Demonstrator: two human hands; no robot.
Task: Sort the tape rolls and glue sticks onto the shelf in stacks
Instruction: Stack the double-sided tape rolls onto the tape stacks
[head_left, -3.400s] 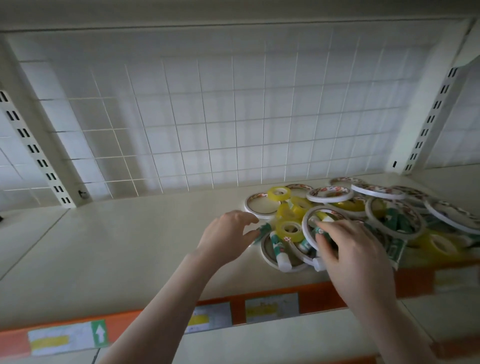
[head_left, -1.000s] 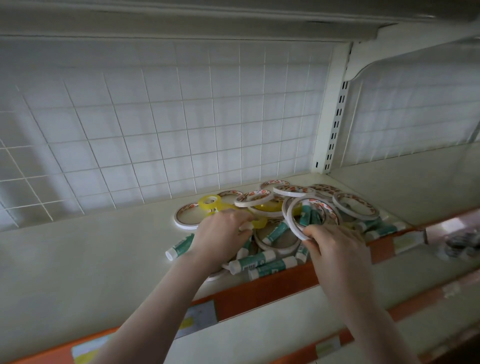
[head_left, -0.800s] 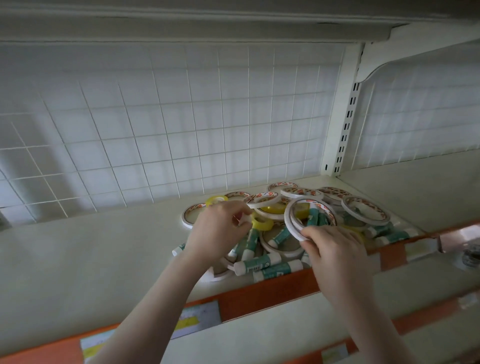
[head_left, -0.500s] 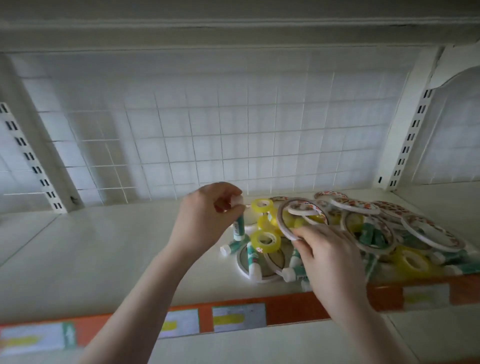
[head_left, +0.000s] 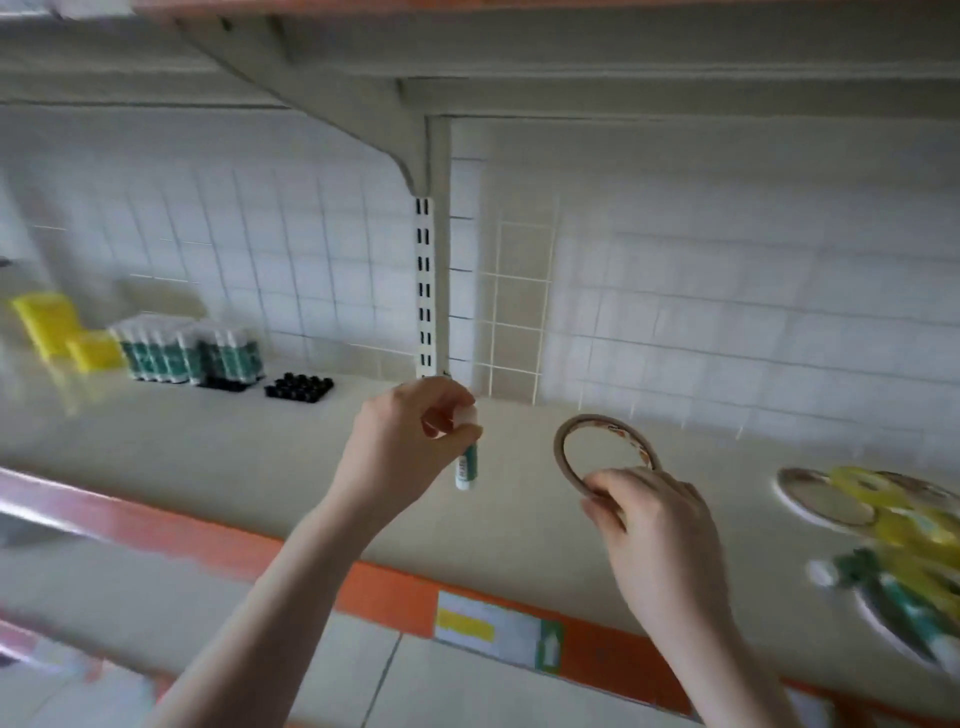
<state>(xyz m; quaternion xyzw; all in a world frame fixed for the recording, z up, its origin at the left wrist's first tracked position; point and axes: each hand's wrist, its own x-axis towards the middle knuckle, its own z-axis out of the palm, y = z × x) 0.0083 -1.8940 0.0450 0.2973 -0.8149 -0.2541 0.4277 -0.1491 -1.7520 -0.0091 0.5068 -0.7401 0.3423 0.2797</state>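
Note:
My left hand (head_left: 410, 441) pinches a green-and-white glue stick (head_left: 466, 467) by its cap, so the stick hangs upright above the cream shelf (head_left: 234, 452). My right hand (head_left: 654, 525) grips a thin white tape roll (head_left: 605, 449) by its lower rim and holds it tilted on edge above the shelf. At the far right lies a blurred pile of tape rolls (head_left: 852, 493) and glue sticks (head_left: 898, 597). Far left on the shelf, glue sticks stand packed upright in black trays (head_left: 187, 348).
An empty black tray (head_left: 298, 387) sits right of the packed glue sticks. Yellow boxes (head_left: 67, 332) stand at the far left. A slotted upright post (head_left: 426, 286) and wire grid back the shelf. An orange price strip (head_left: 395, 587) runs along the front edge.
The view has swung left, so the pile now sits at the far right. My left hand has lifted the glue stick clear of the pile. My right hand has carried the tape roll away too.

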